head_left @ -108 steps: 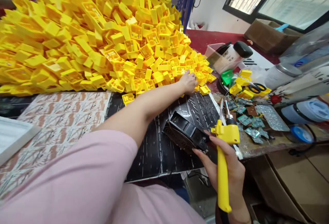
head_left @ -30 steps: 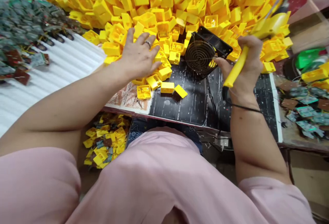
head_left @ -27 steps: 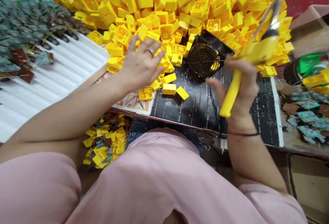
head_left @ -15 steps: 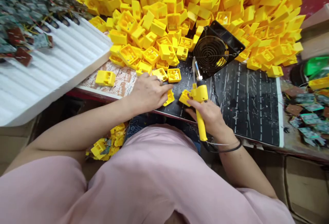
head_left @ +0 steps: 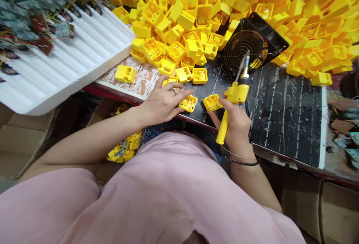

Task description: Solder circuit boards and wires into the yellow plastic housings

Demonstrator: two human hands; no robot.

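Note:
My left hand lies palm down at the bench edge, its fingers spread over small yellow plastic cases. One open case sits by its fingertips, with metal parts showing inside. Another case is partly covered by the fingers. My right hand is closed round a yellow soldering gun, its metal tip pointing up and away. The thumb and a finger of this hand also grip a yellow case, open side up, just above or on the black mat. I cannot tell whether it touches the mat.
A large heap of yellow cases fills the back. A black fan stands tilted before it. At left, a white foam tray carries circuit boards. More boards lie at right. A loose case sits near the tray.
The view has shifted, so the bench things sit differently in frame. The case in my right hand now faces open side up. My left fingers have uncovered more of the case beside them.

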